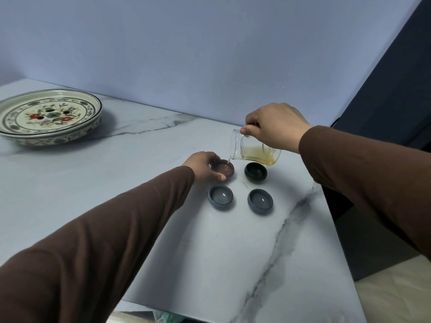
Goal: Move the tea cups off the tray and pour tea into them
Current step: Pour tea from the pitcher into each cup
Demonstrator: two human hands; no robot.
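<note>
Your right hand (276, 127), arm stretched forward, grips the glass pitcher (254, 149) tipped left, tea trickling into the brown cup (222, 168). Your left hand (205, 165) curls round that cup, thumb on its near rim. Dark cup (255, 171) beside it, two blue-grey cups (220, 197) nearer you, all on the marble table (116, 173). Floral tray (47, 116) well apart, far left.
</note>
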